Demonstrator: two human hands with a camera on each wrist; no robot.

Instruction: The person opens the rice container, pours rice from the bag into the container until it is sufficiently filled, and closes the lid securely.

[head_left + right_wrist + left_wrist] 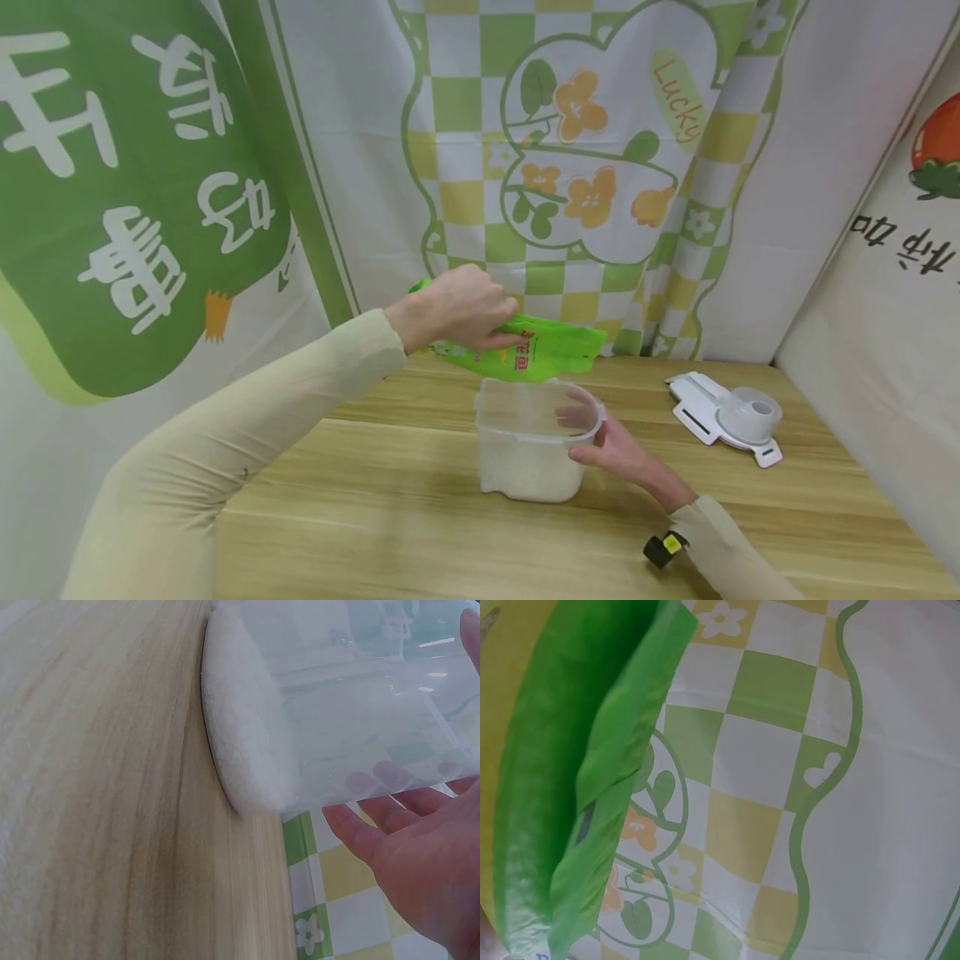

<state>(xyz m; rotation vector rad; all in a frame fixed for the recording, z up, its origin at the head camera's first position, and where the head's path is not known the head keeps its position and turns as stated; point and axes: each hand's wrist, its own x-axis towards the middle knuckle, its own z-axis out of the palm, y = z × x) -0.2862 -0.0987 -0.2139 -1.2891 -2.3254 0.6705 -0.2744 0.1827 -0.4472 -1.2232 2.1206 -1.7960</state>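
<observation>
My left hand (467, 307) grips a bright green plastic bag (555, 350) with red printed characters, held tilted above the container. In the left wrist view the bag (592, 772) fills the left side with its folded edge showing; the hand is mostly out of that view. Below it, a clear plastic container (528, 425) stands upright on the table. White, grainy-looking contents (251, 720) lie in its bottom; their kind is not clear. My right hand (618, 454) holds the container's right side near the rim, thumb in front and fingers behind.
A white plastic lid (705, 408) with side flaps and a round translucent cup (750, 414) lies at the right on the wooden table (360, 517). Printed curtains (465, 167) hang behind and at both sides. A black-and-yellow device (663, 548) is by the right wrist.
</observation>
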